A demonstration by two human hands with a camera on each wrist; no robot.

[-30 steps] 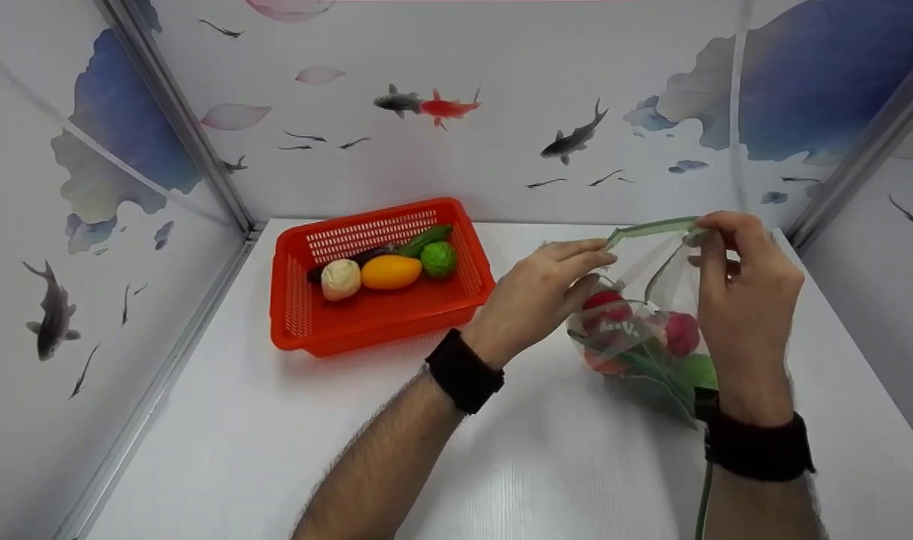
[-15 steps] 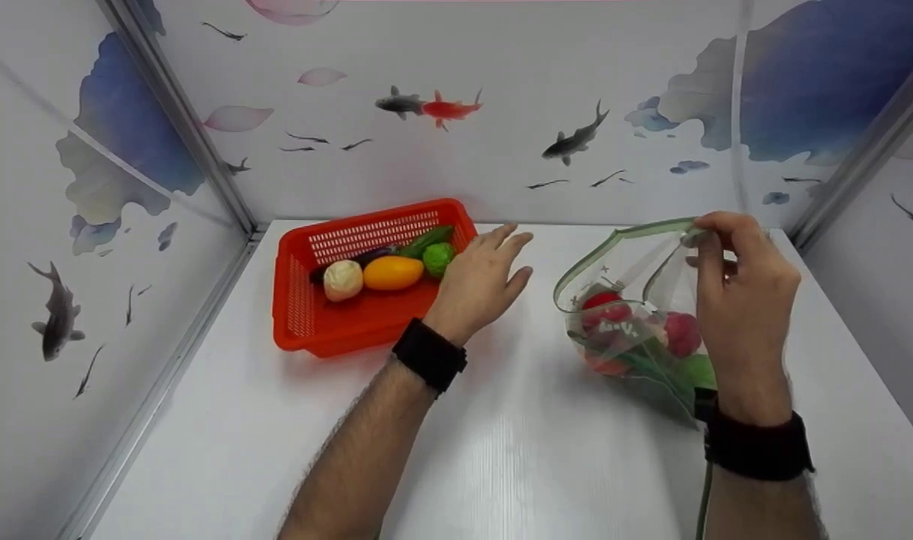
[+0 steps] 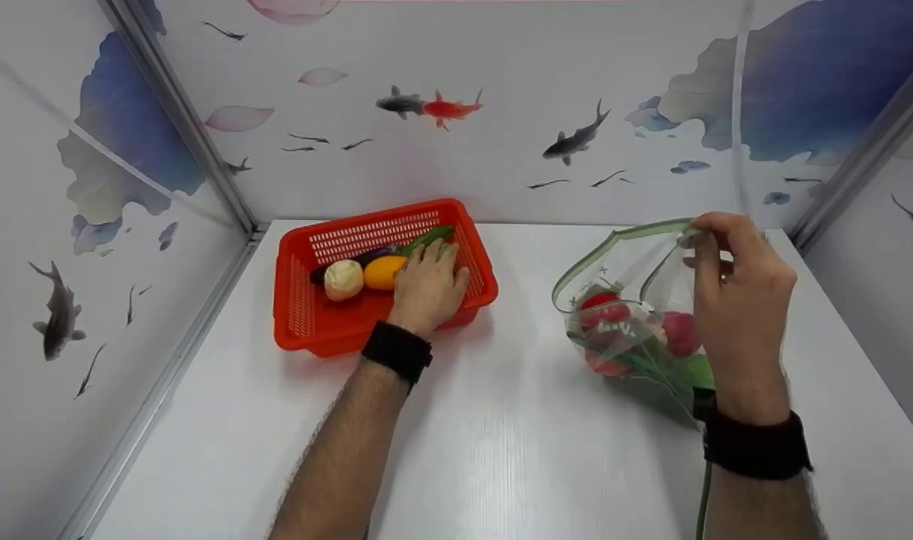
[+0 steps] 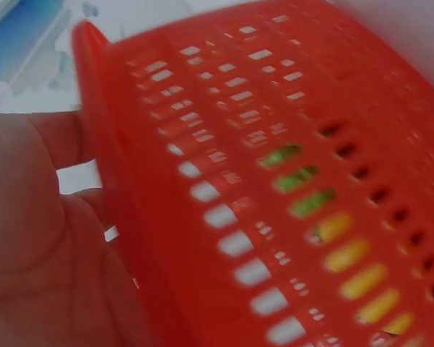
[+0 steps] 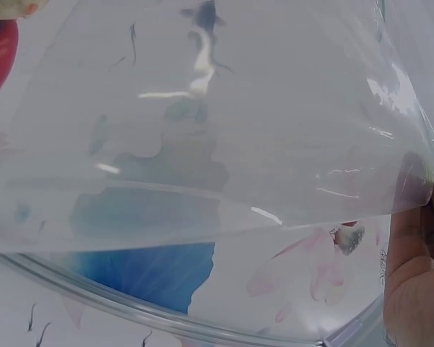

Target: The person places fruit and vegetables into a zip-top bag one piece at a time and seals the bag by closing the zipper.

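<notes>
In the head view my left hand (image 3: 430,286) is over the right side of a red plastic basket (image 3: 336,339), fingers spread and pointing down at a green bumpy vegetable that they mostly cover. The left wrist view shows its palm (image 4: 22,238) beside the perforated basket wall, the fingers partly hidden behind it. My right hand (image 3: 745,315) pinches the green-edged rim of a transparent bag (image 3: 617,330) between thumb and fingers, its mouth gaping. Through the bag show a red vegetable (image 3: 605,309), a pinkish-red one (image 3: 681,334), and orange and green pieces.
Also in the basket lie a yellow oval fruit (image 3: 381,273), a pale round vegetable (image 3: 343,280), a dark purple eggplant (image 3: 377,256) and a long green vegetable (image 3: 430,235). White panels printed with fish enclose the white table (image 3: 494,465) at the back and sides.
My left hand has let go of the bag's rim and moved left into the basket, above the green bumpy vegetable. The bag's left side has fallen wider. My right hand has stayed on the rim.
</notes>
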